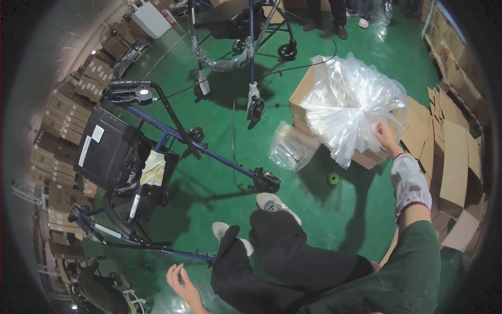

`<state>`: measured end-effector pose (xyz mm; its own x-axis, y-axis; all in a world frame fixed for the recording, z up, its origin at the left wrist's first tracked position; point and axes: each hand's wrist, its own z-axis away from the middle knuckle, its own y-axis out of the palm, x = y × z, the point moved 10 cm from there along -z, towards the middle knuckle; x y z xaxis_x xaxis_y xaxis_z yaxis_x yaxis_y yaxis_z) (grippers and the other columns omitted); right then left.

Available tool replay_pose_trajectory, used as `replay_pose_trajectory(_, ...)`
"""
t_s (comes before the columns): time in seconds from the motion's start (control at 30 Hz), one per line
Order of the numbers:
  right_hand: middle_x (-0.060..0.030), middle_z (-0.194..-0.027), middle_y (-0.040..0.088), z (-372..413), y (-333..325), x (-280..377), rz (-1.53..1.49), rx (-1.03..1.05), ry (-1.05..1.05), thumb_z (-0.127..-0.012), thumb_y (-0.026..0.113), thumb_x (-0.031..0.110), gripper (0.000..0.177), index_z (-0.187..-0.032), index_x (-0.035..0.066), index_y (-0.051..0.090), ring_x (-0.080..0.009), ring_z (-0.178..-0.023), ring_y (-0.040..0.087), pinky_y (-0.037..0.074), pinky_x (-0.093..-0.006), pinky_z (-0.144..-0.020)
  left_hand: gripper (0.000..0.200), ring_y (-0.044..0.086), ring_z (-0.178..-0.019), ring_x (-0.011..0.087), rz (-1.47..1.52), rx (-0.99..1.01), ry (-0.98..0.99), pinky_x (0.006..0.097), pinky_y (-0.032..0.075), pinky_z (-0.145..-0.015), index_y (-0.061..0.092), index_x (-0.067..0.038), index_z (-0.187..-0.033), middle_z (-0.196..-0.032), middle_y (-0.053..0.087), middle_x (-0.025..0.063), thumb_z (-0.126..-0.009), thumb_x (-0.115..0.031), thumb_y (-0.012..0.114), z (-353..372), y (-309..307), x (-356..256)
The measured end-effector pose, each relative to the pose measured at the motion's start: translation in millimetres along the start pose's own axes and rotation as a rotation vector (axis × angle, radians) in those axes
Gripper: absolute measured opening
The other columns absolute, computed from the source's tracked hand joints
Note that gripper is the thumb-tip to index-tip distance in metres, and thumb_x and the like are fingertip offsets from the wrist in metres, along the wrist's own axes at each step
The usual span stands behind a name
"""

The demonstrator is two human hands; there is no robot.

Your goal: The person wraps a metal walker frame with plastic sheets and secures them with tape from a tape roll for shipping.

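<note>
My right hand (386, 137) is at the right side of a large bundle of clear plastic bags (345, 97), its fingers closed on the plastic. The bundle spreads over the top of an open cardboard box (302, 99) and hides most of its inside. My left hand (183, 285) hangs low with its fingers apart, holding nothing. Nearest to it is a blue-framed rollator walker (178, 133) with a black seat (107, 149), lying tilted on the floor. A smaller clear plastic bag (294, 146) rests against the front of the box.
A second rollator (252, 57) stands upright at the back, plastic film wrapped round its lower frame. On the green floor lies a green roll (333, 179). Flattened cardboard (454, 162) leans at the right. Stacked cartons (65, 118) line the left. Other people's legs (327, 15) show behind.
</note>
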<state>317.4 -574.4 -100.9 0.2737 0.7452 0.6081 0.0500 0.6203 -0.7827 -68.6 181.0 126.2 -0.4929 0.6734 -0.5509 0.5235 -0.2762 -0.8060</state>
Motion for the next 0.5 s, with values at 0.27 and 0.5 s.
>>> replay_pose_trajectory(0.27,-0.0102,-0.095,0.062,10,15,14,0.128,0.047,-0.104,-0.087,0.052,0.005,0.009,-0.087,0.006,0.061,-0.0239,-0.085,0.055,0.04,-0.0366,-0.076,0.017,0.049,-0.115,0.0213,0.038,-0.061,0.026,0.0363,0.043,-0.089,0.068,-0.011,-0.105,-0.119,0.056,0.0076,-0.099,-0.019,0.053,14,-4,-1)
replay_pose_trajectory(0.5,-0.0118,-0.097,0.061,10,46,-24,-0.044,0.404,0.25,-0.083,0.061,0.024,0.022,-0.089,0.003,0.063,-0.0252,-0.086,0.053,0.043,-0.0406,-0.078,0.015,0.051,-0.114,0.0212,0.07,-0.089,-0.005,0.0367,0.044,-0.087,0.068,-0.013,-0.102,-0.116,0.057,0.008,-0.099,-0.018,0.054,23,-7,14)
